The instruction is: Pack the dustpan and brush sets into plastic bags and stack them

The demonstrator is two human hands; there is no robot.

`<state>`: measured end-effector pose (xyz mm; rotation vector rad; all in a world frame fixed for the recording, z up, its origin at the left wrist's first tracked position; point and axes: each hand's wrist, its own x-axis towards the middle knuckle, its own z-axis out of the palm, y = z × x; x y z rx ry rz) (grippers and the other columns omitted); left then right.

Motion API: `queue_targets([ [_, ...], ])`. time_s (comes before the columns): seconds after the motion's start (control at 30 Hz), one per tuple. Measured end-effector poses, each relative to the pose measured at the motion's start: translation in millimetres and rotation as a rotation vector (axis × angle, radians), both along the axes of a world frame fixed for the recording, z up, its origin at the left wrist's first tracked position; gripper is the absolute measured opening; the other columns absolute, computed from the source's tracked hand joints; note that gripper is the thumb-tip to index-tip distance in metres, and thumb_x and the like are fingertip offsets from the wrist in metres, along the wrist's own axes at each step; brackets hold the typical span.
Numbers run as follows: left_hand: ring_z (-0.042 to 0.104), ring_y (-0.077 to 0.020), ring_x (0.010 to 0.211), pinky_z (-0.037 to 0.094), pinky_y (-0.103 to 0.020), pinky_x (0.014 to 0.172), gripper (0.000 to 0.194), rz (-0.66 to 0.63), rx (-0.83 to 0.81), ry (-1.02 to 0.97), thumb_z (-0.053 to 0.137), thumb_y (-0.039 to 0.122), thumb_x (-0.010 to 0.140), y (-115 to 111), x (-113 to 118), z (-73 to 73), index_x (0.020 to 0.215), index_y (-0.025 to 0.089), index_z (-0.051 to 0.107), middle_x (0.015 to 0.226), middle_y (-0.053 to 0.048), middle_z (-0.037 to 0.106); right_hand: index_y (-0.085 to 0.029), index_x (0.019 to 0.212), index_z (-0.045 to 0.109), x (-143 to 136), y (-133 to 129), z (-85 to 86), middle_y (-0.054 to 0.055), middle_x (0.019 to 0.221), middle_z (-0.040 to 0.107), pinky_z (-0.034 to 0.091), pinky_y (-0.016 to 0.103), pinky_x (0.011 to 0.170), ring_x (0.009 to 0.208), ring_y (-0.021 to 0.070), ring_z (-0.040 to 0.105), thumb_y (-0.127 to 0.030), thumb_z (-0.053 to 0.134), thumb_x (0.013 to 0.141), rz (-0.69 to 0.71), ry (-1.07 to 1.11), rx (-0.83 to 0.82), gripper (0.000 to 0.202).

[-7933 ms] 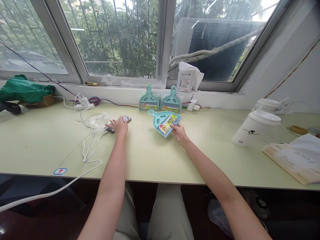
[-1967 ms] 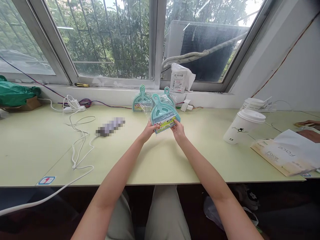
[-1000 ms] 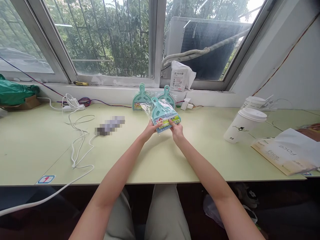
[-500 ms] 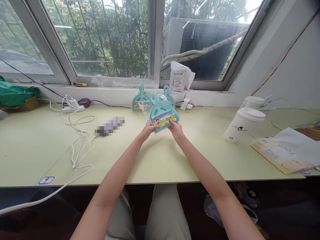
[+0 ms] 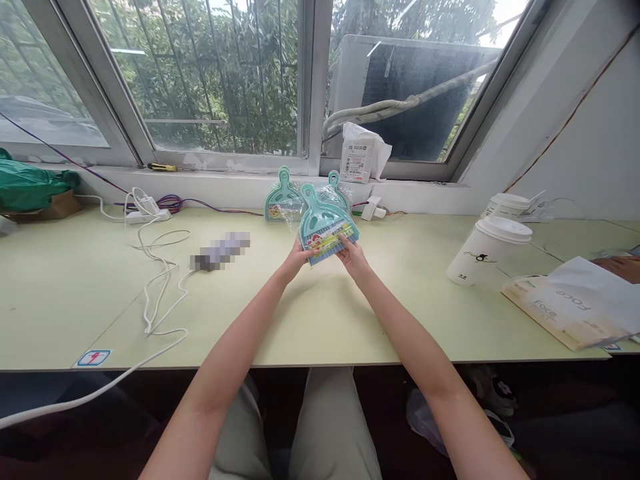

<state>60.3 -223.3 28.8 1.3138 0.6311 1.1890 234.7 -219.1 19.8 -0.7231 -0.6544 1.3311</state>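
Note:
A teal mini dustpan and brush set (image 5: pixel 321 217) in clear wrap is held up over the table, its handle pointing away from me and slightly left. A colourful label crosses it, with blue bristles along the near edge. My left hand (image 5: pixel 296 259) grips its lower left corner, thumb on the front. My right hand (image 5: pixel 353 259) is closed on the lower right edge, a thumb or finger on the label. Fingers behind the set are hidden. Just beyond, more teal dustpan sets (image 5: pixel 283 195) lean against the wall under the window, partly covered by the held one.
On the right are white paper cups (image 5: pixel 487 250) and a tissue pack (image 5: pixel 575 303). White cables (image 5: pixel 160 287) and a pixelated object (image 5: pixel 220 252) lie left, near a power strip (image 5: pixel 147 215). A white package (image 5: pixel 357 157) and a yellow cutter (image 5: pixel 161 167) rest on the sill.
The set and both hands stay almost where they were. The view has shifted very slightly.

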Motion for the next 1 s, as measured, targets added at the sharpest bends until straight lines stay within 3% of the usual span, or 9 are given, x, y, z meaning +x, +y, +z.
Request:
queue_targets([
  [0.1,0.051,-0.031,0.124,0.041,-0.047,0.104,0.079,0.004,-0.001,0.004,0.078,0.027,0.064,4.6,-9.4,2.3,0.135,0.021,0.042,0.132,-0.011,0.055,-0.018,0.101,0.061,-6.0,-1.8,-1.7,0.003,0.108,0.069,0.052,0.029,0.099,0.106,0.0167,0.065,-0.012,0.077,0.066,0.103,-0.055,0.104,0.039],
  [0.23,0.048,-0.03,0.127,0.042,-0.046,0.102,0.076,-0.141,-0.026,0.156,0.076,0.034,0.07,-0.4,-17.1,5.7,0.138,0.024,0.041,0.14,-0.012,0.049,-0.017,0.091,0.06,-10.9,-4.1,-2.3,0.003,0.101,0.07,0.051,0.032,0.1,0.106,0.0185,0.065,-0.006,0.075,0.062,-0.033,-0.053,0.051,0.034],
  [0.33,0.049,-0.0309,0.127,0.041,-0.048,0.101,0.074,-0.288,-0.066,0.273,0.074,0.04,0.074,-6.8,-14.7,5.4,0.139,0.025,0.042,0.14,-0.016,0.048,-0.018,0.091,0.06,-8.9,-5.9,1.3,0.004,0.103,0.069,0.051,0.033,0.101,0.109,0.0193,0.064,-0.007,0.074,0.061,-0.109,-0.017,0.121,0.034],
  [0.43,0.047,-0.0305,0.129,0.039,-0.048,0.102,0.065,-0.387,-0.046,0.241,0.068,0.047,0.079,-7.7,-10.6,5.1,0.137,0.026,0.047,0.141,-0.014,0.048,-0.018,0.092,0.059,-8.9,-8.3,5.4,0.005,0.106,0.068,0.051,0.033,0.101,0.11,0.0197,0.063,-0.01,0.074,0.062,-0.141,0.003,0.178,0.035],
  [0.5,0.046,-0.0302,0.13,0.039,-0.046,0.103,0.058,-0.35,-0.018,0.119,0.063,0.052,0.082,-5.1,-9.9,6.0,0.132,0.026,0.052,0.142,-0.012,0.047,-0.019,0.094,0.059,-12.4,-9.7,5.7,0.004,0.105,0.068,0.051,0.034,0.101,0.109,0.0196,0.063,-0.011,0.075,0.061,-0.146,0.005,0.184,0.037],
  [0.6,0.049,-0.0296,0.127,0.04,-0.043,0.103,0.055,-0.16,0.031,-0.047,0.066,0.049,0.08,-0.5,-11.1,7.4,0.127,0.022,0.055,0.138,-0.01,0.052,-0.02,0.095,0.058,-20.2,-11.2,2.6,0.002,0.104,0.068,0.051,0.033,0.101,0.106,0.0181,0.064,-0.012,0.075,0.06,-0.122,0.0,0.168,0.04],
  [0.7,0.053,-0.0298,0.122,0.043,-0.042,0.101,0.063,-0.016,0.014,-0.049,0.076,0.04,0.072,1.7,-10.6,6.3,0.127,0.019,0.052,0.131,-0.011,0.057,-0.021,0.098,0.057,-24.3,-12.2,-0.4,0.001,0.106,0.068,0.052,0.033,0.098,0.101,0.0163,0.066,-0.015,0.075,0.062,-0.055,-0.033,0.146,0.041],
  [0.83,0.054,-0.0294,0.12,0.045,-0.043,0.098,0.073,0.037,-0.008,-0.019,0.078,0.038,0.068,0.9,-6.2,3.5,0.131,0.019,0.045,0.13,-0.011,0.057,-0.022,0.102,0.056,-20.5,-13.7,1.4,0.001,0.106,0.068,0.056,0.034,0.089,0.089,0.0158,0.068,-0.023,0.071,0.068,0.032,-0.082,0.105,0.037],
  [1.0,0.054,-0.0279,0.12,0.046,-0.042,0.097,0.084,0.062,-0.045,-0.016,0.078,0.036,0.068,1.1,-4.7,3.1,0.139,0.024,0.035,0.132,-0.009,0.056,-0.024,0.106,0.055,-17.6,-13.9,4.1,0.0,0.108,0.068,0.058,0.033,0.082,0.084,0.0154,0.069,-0.03,0.068,0.074,0.015,-0.07,0.111,0.036],
])
